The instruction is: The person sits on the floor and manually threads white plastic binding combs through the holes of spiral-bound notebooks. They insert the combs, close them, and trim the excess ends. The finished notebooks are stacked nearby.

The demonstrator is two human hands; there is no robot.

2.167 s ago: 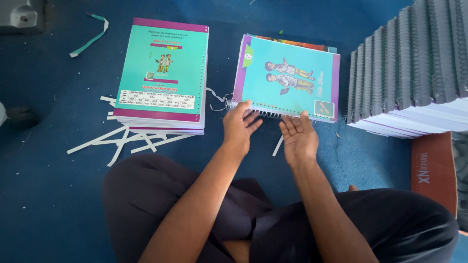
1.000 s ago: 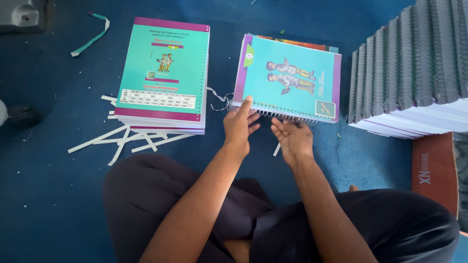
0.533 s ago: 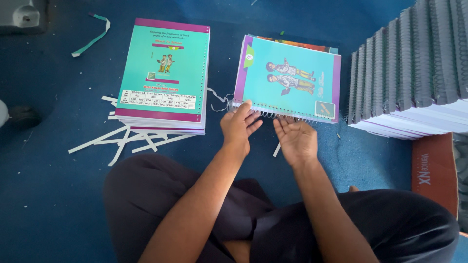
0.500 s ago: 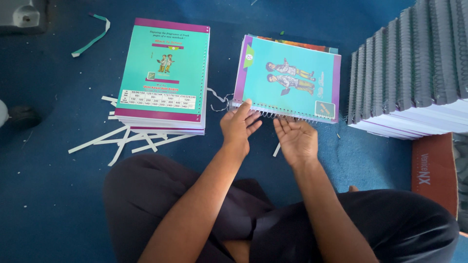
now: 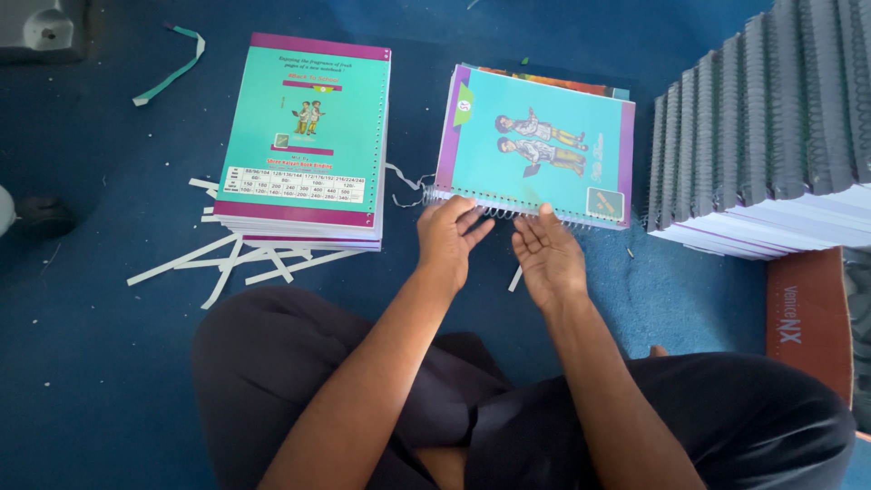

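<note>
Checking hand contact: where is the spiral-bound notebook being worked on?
In the head view, the notebook lies on the blue floor right of centre, between the stack of covers and the bound stacks.

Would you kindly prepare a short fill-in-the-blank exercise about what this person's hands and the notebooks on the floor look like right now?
1. Both the left hand and the right hand touch the ______ binding along the near edge of the teal notebook.
2. The stack of notebooks lies on a ______ carpet.
3. White paper strips lie beside the stack, on the person's ______ side.
4. The grey spiral-bound stacks stand on the person's ______ side.

Missing words: spiral; blue; left; right
</note>
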